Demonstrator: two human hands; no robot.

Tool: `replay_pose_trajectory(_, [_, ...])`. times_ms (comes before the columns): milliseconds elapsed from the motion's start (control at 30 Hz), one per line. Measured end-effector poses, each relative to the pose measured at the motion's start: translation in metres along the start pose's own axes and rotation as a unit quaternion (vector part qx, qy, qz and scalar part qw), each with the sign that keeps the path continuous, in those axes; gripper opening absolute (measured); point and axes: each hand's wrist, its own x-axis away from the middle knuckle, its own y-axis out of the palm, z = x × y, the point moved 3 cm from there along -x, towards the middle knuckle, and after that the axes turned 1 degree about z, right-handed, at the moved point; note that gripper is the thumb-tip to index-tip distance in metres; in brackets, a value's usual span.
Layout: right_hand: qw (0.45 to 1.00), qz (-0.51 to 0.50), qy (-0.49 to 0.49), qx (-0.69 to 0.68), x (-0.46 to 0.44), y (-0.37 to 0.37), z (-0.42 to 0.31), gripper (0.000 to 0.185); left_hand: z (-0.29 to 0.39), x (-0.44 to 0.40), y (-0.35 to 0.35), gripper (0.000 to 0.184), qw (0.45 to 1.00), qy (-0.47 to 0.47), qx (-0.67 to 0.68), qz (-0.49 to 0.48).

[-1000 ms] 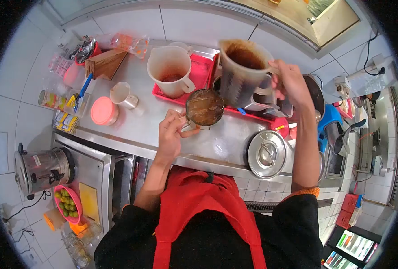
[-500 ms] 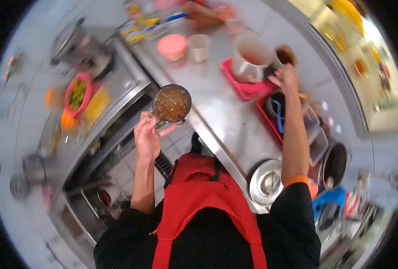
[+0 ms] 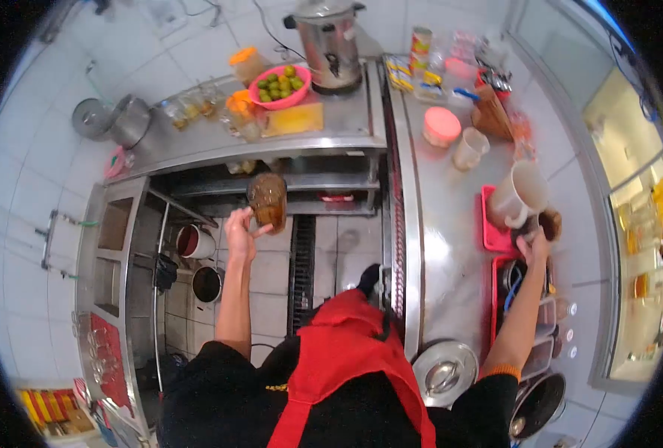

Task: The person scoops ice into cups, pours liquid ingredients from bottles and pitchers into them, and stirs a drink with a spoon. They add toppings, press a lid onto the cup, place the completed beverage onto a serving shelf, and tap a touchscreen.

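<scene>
My left hand (image 3: 245,233) is closed on the handle of a glass mug (image 3: 266,200) of brown iced drink, held up over the floor between the counters. The mug's side faces me. On the right, my right hand (image 3: 533,245) reaches across the steel counter, its fingers closed at a small brown cup-shaped container (image 3: 550,222). Its grip there is partly hidden. Right beside that hand, a large whitish pitcher (image 3: 522,193) stands in a pink tray (image 3: 491,224). Below it, a red tray (image 3: 496,299) holds dark containers and a blue-handled thing, partly covered by my forearm.
A pink-lidded tub (image 3: 442,125) and a clear measuring jug (image 3: 469,149) stand on the right counter (image 3: 443,231), with a round metal lid (image 3: 445,372) nearer me. Across the gap are a bowl of green fruit (image 3: 280,88) and a steel urn (image 3: 330,46). Buckets (image 3: 207,284) stand on the floor.
My view has swung left, bringing the far counter and floor into sight. The mug has moved from near the counter edge to over the floor. My right hand stays by the brown container.
</scene>
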Motion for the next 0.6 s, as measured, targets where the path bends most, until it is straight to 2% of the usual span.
replay_pose_trajectory(133, [0.999, 0.007, -0.009, 0.033, 0.019, 0.003, -0.008, 0.039, 0.007, 0.0, -0.039, 0.021, 0.996, -0.003, -0.037, 0.081])
replay_pose_trajectory(267, [0.999, 0.031, -0.012, 0.035, 0.02, -0.004, -0.01, 0.041, 0.017, 0.004, -0.058, 0.015, 0.992, -0.003, -0.072, 0.103])
replay_pose_trajectory(333, [0.999, 0.02, -0.018, -0.019, -0.003, -0.015, -0.003, 0.046, 0.022, 0.006, -0.063, 0.013, 0.988, -0.012, -0.071, 0.137])
replay_pose_trajectory(367, [0.999, 0.045, -0.015, -0.014, -0.003, -0.017, -0.006, 0.051, 0.023, 0.005, -0.065, 0.012, 0.986, -0.015, -0.069, 0.152])
replay_pose_trajectory(467, [1.0, -0.008, -0.001, -0.012, 0.0, -0.022, -0.014, 0.055, 0.018, -0.004, -0.082, 0.011, 0.985, -0.019, -0.073, 0.153])
replay_pose_trajectory(500, [0.999, 0.042, -0.011, -0.001, 0.011, -0.018, -0.018, 0.056, 0.02, -0.004, -0.081, 0.011, 0.983, -0.023, -0.078, 0.162])
replay_pose_trajectory(600, [0.999, 0.042, -0.02, 0.01, 0.018, -0.019, -0.02, 0.057, 0.022, -0.004, -0.079, 0.011, 0.982, -0.022, -0.087, 0.166])
